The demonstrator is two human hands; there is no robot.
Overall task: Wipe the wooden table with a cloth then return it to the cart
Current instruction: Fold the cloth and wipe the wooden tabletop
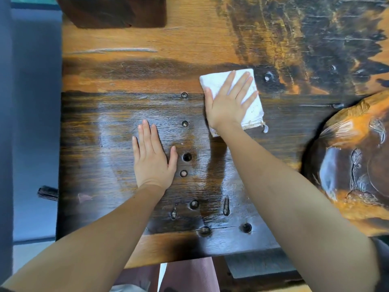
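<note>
A dark, orange-streaked wooden table (109, 114) with several round holes fills the view. A folded white cloth (251, 104) lies flat on it right of centre. My right hand (228, 102) presses down on the cloth, palm flat and fingers spread. My left hand (152, 157) rests flat on the bare wood to the left, fingers together, holding nothing. A damp sheen shows on the wood between the hands. The cart is not in view.
A dark wooden block (113, 11) stands at the table's far left. A carved round relief (355, 161) rises from the table at the right. The table's left edge drops to a grey floor (35, 123). A small dark object (48, 193) sticks out there.
</note>
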